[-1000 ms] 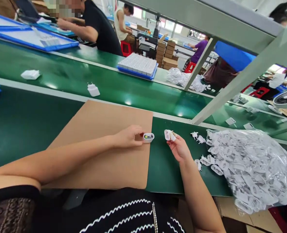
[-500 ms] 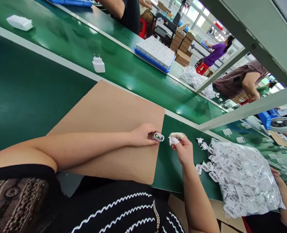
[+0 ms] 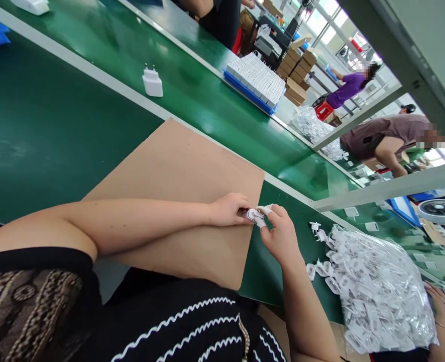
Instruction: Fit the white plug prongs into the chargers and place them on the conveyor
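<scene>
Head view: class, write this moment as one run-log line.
left hand: holds charger shell | right hand: presses plug cap against it | under: cardboard sheet

Fingers of both hands mostly hide the white part [image 3: 253, 216]; its join is perhaps too small to tell.

A brown cardboard sheet [image 3: 177, 171] lies flat on the green desk [image 3: 49, 130], one corner reaching toward the pale divider strip [image 3: 105, 80] that runs along the conveyor belt [image 3: 192, 95]. On the belt stands a white charger [image 3: 152, 83], prongs up, and farther along sits a blue tray [image 3: 253, 83] packed with white parts. To the right a clear plastic bag [image 3: 376, 291] bulges with small white pieces (a few loose ones lie scattered just beside it). Stacked cardboard boxes [image 3: 296, 75] stand beyond the belt, near a person in a purple top [image 3: 345, 90]; a white fan [image 3: 441, 211] shows at the far right
</scene>
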Tool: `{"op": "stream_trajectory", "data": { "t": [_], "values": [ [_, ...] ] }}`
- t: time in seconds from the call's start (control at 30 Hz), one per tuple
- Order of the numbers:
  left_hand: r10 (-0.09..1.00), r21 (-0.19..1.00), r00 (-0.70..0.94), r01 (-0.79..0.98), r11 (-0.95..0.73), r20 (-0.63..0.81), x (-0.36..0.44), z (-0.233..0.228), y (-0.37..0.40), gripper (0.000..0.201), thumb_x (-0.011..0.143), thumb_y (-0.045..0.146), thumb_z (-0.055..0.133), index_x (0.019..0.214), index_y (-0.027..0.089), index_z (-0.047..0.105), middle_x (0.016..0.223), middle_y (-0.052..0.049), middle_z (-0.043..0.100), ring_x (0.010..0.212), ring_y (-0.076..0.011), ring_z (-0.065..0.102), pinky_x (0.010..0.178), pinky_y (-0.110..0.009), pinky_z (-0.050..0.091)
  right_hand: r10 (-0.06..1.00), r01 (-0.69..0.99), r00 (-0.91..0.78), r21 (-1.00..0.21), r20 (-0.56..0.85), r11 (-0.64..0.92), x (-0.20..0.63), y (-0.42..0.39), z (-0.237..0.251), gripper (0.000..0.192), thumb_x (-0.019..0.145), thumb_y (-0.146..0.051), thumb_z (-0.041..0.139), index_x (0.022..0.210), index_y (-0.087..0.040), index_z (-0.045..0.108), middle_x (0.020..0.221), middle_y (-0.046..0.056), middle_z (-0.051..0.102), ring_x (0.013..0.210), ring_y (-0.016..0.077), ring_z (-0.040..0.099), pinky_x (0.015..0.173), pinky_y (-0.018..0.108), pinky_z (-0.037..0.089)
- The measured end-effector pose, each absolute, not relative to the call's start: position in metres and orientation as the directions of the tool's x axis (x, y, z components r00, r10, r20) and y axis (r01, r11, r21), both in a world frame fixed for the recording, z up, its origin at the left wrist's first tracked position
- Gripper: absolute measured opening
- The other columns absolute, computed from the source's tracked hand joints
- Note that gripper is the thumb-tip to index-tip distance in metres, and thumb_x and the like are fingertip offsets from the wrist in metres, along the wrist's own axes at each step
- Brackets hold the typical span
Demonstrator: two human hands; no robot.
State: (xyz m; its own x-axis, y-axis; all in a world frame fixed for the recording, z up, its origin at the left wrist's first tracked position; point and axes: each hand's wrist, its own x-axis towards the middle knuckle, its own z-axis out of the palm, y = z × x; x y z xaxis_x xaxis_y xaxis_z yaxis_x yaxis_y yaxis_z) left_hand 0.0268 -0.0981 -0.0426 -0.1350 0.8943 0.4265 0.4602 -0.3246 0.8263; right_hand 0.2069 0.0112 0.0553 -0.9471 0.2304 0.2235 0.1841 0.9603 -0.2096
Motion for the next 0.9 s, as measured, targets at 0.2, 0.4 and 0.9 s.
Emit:
{"op": "stream_trajectory", "data": {
  "t": [0.2,0.4,0.9],
  "values": [
    [0.900,0.823,-0.136,0.478,-0.307,0.414,0.027,-0.044,-0.096,0.026,0.091,0.045,0.079,0.092,0.019,0.076,0.094,-0.006,0.072,0.089,-0.0219,0.064,0.083,-0.033,0.046,0.231,0.167,-0.927,-0.227,0.296,0.960,0.206,0.017,0.048,0.034,0.090,-0.012,0.052,0.114,-0.018,0.075,0.096,0.009,0.067,0.089,0.0249,0.062,0.075,0.035,0.052],
    [0.901,0.824,-0.128,0.472,-0.313,0.416,0.027,-0.043,-0.096,0.024,0.090,0.043,0.080,0.093,0.020,0.076,0.094,-0.005,0.071,0.089,-0.0217,0.063,0.083,-0.033,0.046,0.243,0.184,-0.927,-0.218,0.287,0.958,0.206,0.015,0.040,0.029,0.091,-0.015,0.054,0.110,-0.018,0.075,0.096,0.009,0.068,0.089,0.0243,0.064,0.073,0.032,0.051],
    [0.915,0.852,-0.149,0.445,-0.276,0.374,0.030,-0.036,-0.100,0.038,0.093,0.058,0.074,0.096,0.020,0.075,0.095,-0.006,0.073,0.090,-0.0229,0.063,0.085,-0.036,0.048,0.463,0.456,-0.886,-0.120,0.032,0.882,0.198,-0.003,0.055,0.030,0.086,-0.004,0.057,0.102,-0.022,0.075,0.103,0.005,0.073,0.078,0.0187,0.064,0.061,0.028,0.035]
  ]
}}
